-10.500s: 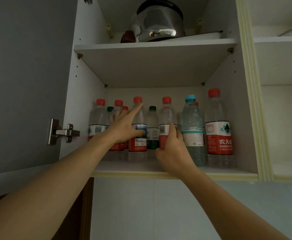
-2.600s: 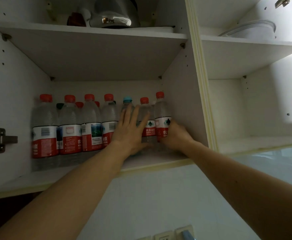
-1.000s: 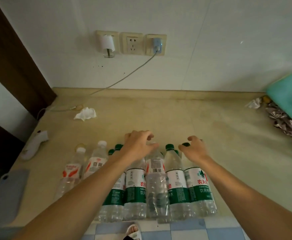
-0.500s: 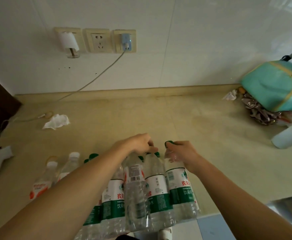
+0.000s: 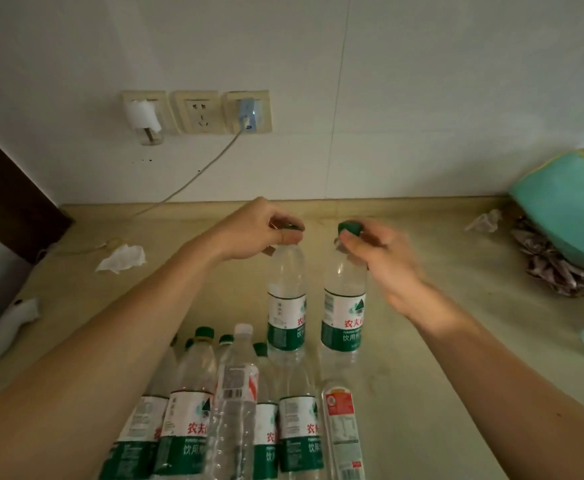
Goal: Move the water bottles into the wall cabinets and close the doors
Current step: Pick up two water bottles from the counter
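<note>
My left hand (image 5: 255,232) grips the green cap of a clear water bottle with a green label (image 5: 286,306) and holds it above the beige counter (image 5: 422,341). My right hand (image 5: 380,258) grips the neck of a second green-label bottle (image 5: 344,313) just to the right, also lifted. Several more green-label bottles (image 5: 193,410) stand at the near counter edge, with a white-capped clear bottle (image 5: 235,393) and a red-label bottle (image 5: 342,420) among them. The wall cabinets are out of view.
Wall sockets (image 5: 197,112) with a plugged charger and cable are on the tiled wall. A crumpled tissue (image 5: 122,259) lies on the left, a white object (image 5: 9,323) at the far left. A teal bag (image 5: 567,202) and crinkled foil (image 5: 553,265) sit on the right.
Both hands have closed on bottle tops and lifted two green-label bottles up out of the group. Earlier I was at the cabinet shelf, pushing bottles into place.
</note>
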`<state>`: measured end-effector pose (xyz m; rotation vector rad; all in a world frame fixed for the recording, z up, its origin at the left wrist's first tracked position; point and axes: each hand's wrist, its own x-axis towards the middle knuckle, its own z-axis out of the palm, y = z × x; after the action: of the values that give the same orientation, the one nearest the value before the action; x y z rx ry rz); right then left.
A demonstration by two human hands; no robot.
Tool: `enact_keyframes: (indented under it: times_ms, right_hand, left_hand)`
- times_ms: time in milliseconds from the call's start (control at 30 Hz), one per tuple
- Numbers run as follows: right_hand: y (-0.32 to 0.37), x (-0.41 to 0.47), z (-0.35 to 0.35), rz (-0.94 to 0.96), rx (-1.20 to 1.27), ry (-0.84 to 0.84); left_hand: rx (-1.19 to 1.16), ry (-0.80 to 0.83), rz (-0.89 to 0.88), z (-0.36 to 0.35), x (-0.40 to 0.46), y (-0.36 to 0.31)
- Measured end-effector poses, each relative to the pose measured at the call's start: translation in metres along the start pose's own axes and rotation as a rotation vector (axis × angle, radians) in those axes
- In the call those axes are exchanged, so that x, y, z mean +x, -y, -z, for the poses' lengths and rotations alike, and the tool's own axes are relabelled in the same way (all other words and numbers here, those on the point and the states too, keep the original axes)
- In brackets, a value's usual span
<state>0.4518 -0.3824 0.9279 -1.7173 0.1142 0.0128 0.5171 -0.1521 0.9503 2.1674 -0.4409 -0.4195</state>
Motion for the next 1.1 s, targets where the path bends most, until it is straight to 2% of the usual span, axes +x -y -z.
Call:
enact_keyframes:
  times_ms: [133, 300, 500, 700, 767, 900, 1000, 1100]
  right_hand:
    - [-0.008, 0.011, 0.007, 0.112, -0.122, 0.006]
    - [-0.027, 0.015, 0.006, 0.127, -0.206, -0.014]
    - [-0.027, 0.032, 0.011, 0.135, -0.338, 0.083]
    - [-0.041, 0.036, 0.022, 0.150, -0.317, 0.152]
    - [-0.054, 0.038, 0.025, 0.116, -0.300, 0.183]
    - [-0.091, 0.039, 0.024, -0.084, -0.286, 0.309]
    - [-0.120, 0.039, 0.018, -0.103, -0.280, 0.350]
    - [-0.137, 0.040, 0.011, -0.076, -0.178, 0.309]
  left_hand:
    - [0.166, -0.199, -0.037, -0.013, 0.003, -0.008]
    - [0.372, -0.222, -0.058, -0.046, 0.003, -0.005]
    - [0.342, -0.238, -0.040, -0.053, 0.007, -0.008]
    - [0.182, -0.272, -0.009, -0.061, 0.002, 0.002]
    - [0.104, -0.310, 0.059, -0.070, -0.003, 0.012]
    - [-0.091, -0.329, 0.229, -0.102, -0.010, 0.038]
    - [-0.178, -0.334, 0.345, -0.124, -0.010, 0.055]
    - [-0.243, -0.358, 0.383, -0.137, -0.006, 0.068]
